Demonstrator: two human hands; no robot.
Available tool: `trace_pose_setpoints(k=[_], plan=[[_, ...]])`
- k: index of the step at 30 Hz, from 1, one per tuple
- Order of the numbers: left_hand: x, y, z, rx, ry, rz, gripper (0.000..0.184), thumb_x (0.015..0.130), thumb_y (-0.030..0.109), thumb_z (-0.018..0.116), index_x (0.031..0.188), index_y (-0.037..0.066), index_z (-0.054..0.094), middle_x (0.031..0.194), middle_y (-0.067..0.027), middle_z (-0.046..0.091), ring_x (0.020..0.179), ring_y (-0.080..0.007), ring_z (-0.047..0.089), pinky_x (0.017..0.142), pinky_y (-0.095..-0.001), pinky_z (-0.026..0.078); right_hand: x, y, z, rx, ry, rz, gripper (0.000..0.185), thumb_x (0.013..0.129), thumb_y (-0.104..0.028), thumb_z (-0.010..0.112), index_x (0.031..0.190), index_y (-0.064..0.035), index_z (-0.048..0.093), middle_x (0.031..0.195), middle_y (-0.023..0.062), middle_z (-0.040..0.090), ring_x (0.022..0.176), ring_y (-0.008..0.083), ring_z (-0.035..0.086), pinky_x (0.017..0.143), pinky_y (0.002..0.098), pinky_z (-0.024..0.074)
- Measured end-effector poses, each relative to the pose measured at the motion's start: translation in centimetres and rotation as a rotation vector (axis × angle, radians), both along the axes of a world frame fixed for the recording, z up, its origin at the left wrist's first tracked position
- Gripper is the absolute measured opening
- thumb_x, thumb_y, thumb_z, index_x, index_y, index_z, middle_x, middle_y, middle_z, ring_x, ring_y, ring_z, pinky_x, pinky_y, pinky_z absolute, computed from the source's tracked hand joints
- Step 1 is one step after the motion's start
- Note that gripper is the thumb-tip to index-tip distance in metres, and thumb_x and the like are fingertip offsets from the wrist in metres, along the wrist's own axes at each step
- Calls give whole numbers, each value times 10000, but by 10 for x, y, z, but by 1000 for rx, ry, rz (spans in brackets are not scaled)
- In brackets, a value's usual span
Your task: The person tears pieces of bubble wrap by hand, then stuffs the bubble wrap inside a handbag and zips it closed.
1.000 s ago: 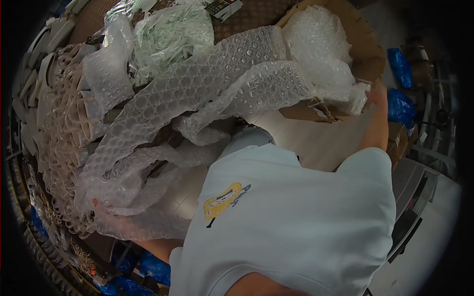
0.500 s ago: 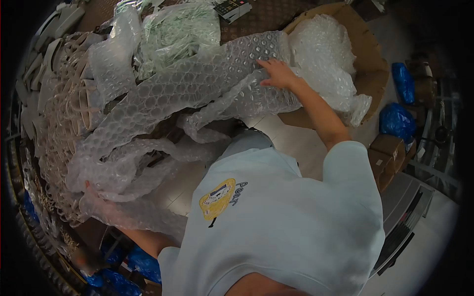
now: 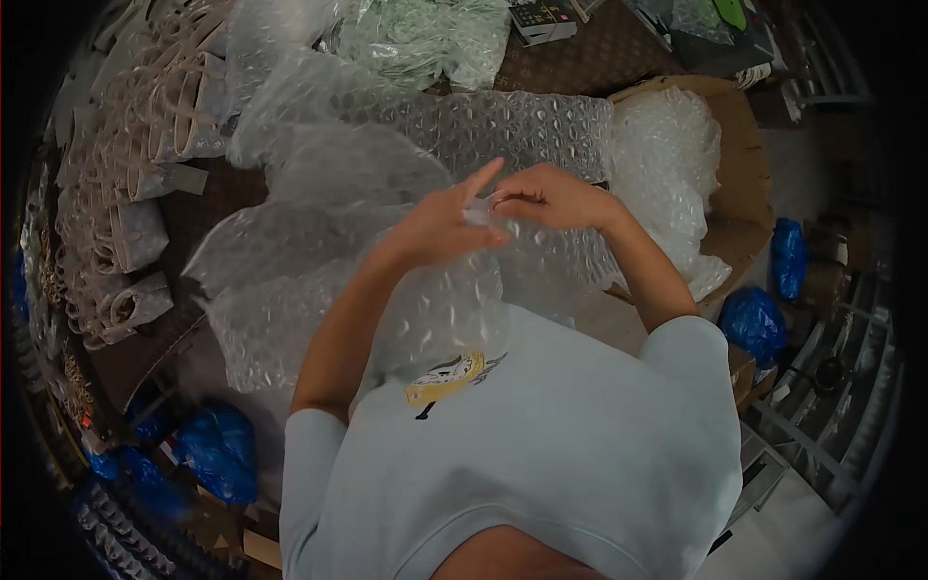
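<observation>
A long sheet of clear bubble wrap (image 3: 522,126) stretches in front of my body, with loose folds (image 3: 280,309) spread to the left and under my arms. My left hand (image 3: 435,227) is over the middle of it, forefinger and thumb stretched apart, a bit of wrap showing between them. Close beside it, my right hand (image 3: 556,198) has its fingers bent inward, pinched at the wrap; the fingertips are partly hidden. To the right, the sheet runs up to a bulky roll of bubble wrap (image 3: 662,164) in an open cardboard box (image 3: 744,145).
Beige bags with handles (image 3: 145,222) crowd the left side. Pale green items in clear plastic (image 3: 416,43) lie at the back, near a small dark box (image 3: 543,21). Blue plastic bags (image 3: 215,452) sit low on the left, and another blue bundle (image 3: 754,327) stands on the right.
My left hand has come from the far left to the middle, beside my right hand. The wrap is now folded leftward and over my front. The view has shifted.
</observation>
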State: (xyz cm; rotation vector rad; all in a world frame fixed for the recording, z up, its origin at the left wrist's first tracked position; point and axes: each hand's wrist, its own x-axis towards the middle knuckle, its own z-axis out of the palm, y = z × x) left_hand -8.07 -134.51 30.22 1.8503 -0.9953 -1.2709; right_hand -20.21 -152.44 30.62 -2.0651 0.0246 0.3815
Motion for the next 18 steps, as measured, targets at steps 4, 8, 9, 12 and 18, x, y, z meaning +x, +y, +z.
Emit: trace_pose_setpoints(k=[4, 8, 9, 12, 18], plan=[[6, -20, -11, -198, 367, -189, 415, 777, 218, 649, 1146, 79, 520, 859, -39, 604, 769, -114, 539, 714, -257, 427, -16, 13, 0, 52, -121, -57, 120, 872, -149, 534, 835, -35, 541, 656, 49, 530, 570, 112, 450, 529, 265, 375], [8, -15, -17, -15, 389, -238, 289, 795, 225, 633, 1027, 61, 579, 735, 31, 566, 666, -83, 484, 605, -261, 405, -24, 19, -1, 93, -201, -184, 149, 885, -172, 520, 832, -33, 533, 631, 60, 508, 536, 132, 427, 510, 271, 370], [9, -13, -21, -17, 386, -235, 289, 795, 225, 633, 1027, 61, 579, 735, 31, 566, 666, -83, 484, 605, -261, 405, -22, 18, -1, 92, -204, -180, 149, 885, -172, 520, 832, -33, 533, 631, 60, 508, 536, 132, 427, 510, 271, 370], [3, -4, -22, -88, 373, -197, 268, 810, 264, 598, 999, 74, 585, 716, -31, 601, 612, -151, 534, 564, -324, 408, -21, 20, -3, 43, -157, -174, 188, 893, -198, 512, 814, -30, 534, 621, 57, 506, 537, 128, 429, 511, 270, 371], [18, 14, -51, 7, -689, 76, 266, 829, 329, 516, 890, 85, 602, 754, -170, 605, 721, -349, 570, 612, -427, 425, -19, 44, 10, 340, -120, -12, 228, 893, -234, 507, 805, -30, 559, 649, 60, 551, 579, 145, 514, 544, 276, 402]])
